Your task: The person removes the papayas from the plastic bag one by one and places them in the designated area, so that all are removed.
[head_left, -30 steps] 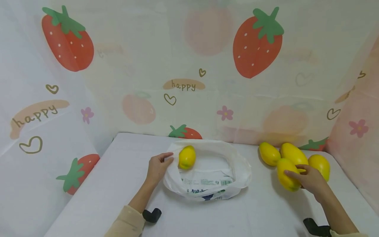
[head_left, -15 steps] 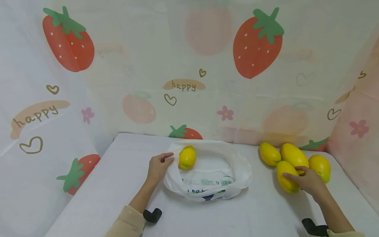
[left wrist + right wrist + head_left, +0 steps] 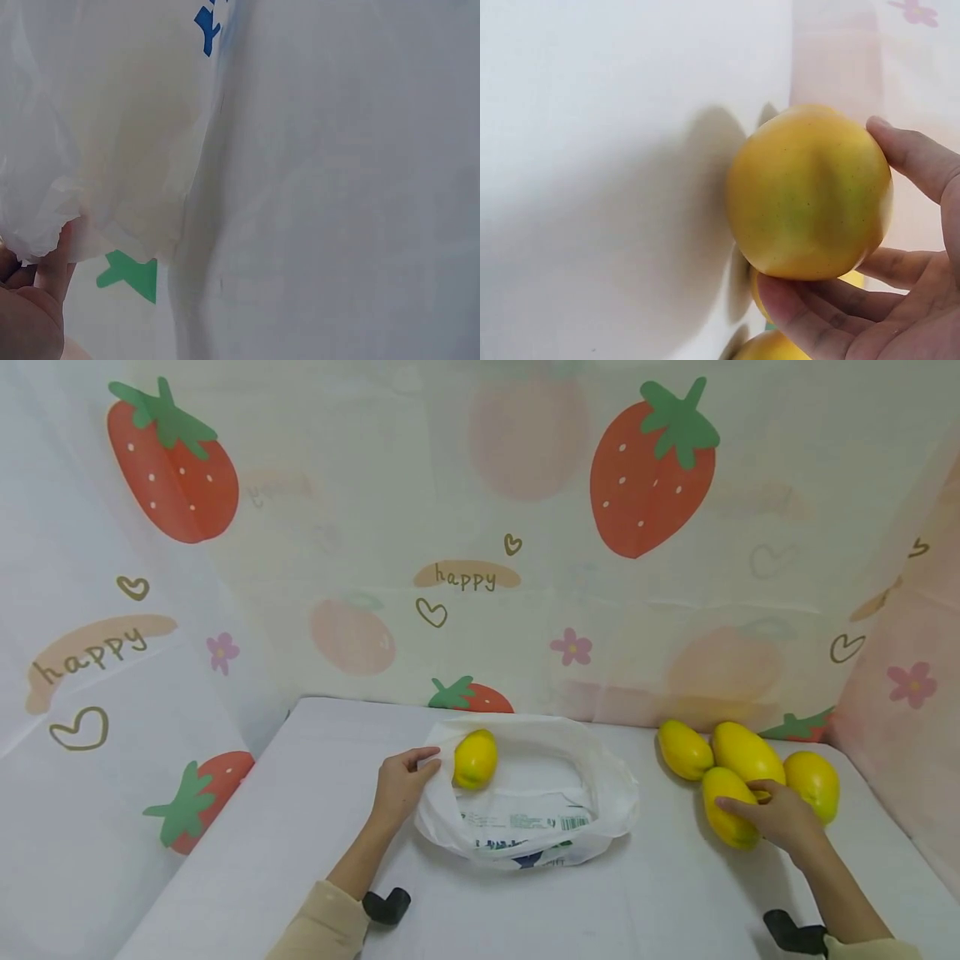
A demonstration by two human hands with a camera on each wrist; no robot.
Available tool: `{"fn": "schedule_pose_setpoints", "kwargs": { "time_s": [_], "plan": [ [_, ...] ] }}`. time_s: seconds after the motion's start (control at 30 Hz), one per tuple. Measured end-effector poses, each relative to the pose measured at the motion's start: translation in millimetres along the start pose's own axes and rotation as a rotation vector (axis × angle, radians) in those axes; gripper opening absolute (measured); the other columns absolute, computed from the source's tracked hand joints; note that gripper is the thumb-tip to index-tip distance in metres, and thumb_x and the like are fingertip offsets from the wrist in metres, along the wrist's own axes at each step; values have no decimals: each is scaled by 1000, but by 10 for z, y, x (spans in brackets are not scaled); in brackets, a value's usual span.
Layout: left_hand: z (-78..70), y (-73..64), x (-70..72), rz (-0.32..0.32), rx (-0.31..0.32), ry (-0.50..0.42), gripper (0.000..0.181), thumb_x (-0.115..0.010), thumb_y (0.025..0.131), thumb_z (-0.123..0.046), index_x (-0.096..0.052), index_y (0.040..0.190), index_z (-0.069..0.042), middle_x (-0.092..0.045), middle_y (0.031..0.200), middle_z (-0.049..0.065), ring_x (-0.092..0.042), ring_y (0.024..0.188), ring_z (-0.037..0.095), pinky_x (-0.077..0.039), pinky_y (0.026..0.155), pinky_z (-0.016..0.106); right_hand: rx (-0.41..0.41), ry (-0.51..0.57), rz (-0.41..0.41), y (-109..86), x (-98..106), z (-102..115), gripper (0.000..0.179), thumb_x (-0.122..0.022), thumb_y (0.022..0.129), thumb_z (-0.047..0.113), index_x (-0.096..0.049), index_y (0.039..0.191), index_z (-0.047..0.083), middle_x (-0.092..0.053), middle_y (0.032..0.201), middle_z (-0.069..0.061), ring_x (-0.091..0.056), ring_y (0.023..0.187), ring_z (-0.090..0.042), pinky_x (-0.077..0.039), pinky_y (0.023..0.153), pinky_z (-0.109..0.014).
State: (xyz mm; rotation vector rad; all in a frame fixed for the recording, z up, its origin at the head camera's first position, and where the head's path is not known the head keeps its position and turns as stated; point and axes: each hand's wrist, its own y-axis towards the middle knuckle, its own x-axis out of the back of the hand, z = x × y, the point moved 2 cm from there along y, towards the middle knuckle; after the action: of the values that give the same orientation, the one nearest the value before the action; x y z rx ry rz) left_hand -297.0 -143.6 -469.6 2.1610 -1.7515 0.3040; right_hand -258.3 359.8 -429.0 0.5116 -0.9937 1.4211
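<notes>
A white plastic bag (image 3: pixel 615 810) with printed lettering lies on the white table, its mouth spread wide. One smooth yellow oval fruit, which looks like a mango (image 3: pixel 476 760), sits inside at the left of the opening. My left hand (image 3: pixel 401 787) pinches the bag's left rim; in the left wrist view its fingers (image 3: pixel 56 262) meet the crumpled edge. On the right, my right hand (image 3: pixel 783 818) holds another mango (image 3: pixel 726 810) between thumb and fingers. The right wrist view shows that mango (image 3: pixel 810 195) end-on, very near the table. Its underside is hidden.
Three more mangoes lie behind the held one: one at the left (image 3: pixel 684 750), one in the middle (image 3: pixel 742 750) and one at the right (image 3: pixel 813 785). A printed cloth wall (image 3: pixel 480 635) rises behind the table. Black wrist-worn pieces (image 3: pixel 386 906) sit at both wrists.
The right hand and its mango have shifted slightly down and toward the front since a second ago, then stayed nearly still. The left hand and the bag look unchanged.
</notes>
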Motion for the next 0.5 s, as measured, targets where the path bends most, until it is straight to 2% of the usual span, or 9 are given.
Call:
{"fn": "schedule_pose_setpoints", "kwargs": {
  "time_s": [0.17,0.3,0.5],
  "plan": [
    [-3,-8,-5,1,1,-7,25,-66,92,-15,-71,114,-5,-68,103,13,-49,82,17,-36,63,15,-31,21,12,37,-40,-48,113,-60,81,70,-26,139,-22,-39,131,-43,-51,103,-46,-49,86,-54],
    [-1,-12,-11,5,4,-10,25,-66,92,-16,-71,114,-5,-69,111,14,-51,85,18,-38,65,14,-40,34,11,47,-65,-73,115,-59,80,72,-26,139,-21,-41,129,-42,-54,98,-42,-50,82,-49],
    [-3,-12,-6,11,5,-13,26,-65,92,-17,-71,114,-5,-69,109,13,-51,84,19,-38,64,14,-32,28,16,41,-68,-69,115,-53,82,74,-25,139,-22,-40,130,-43,-54,100,-44,-50,83,-51]
  ]
}}
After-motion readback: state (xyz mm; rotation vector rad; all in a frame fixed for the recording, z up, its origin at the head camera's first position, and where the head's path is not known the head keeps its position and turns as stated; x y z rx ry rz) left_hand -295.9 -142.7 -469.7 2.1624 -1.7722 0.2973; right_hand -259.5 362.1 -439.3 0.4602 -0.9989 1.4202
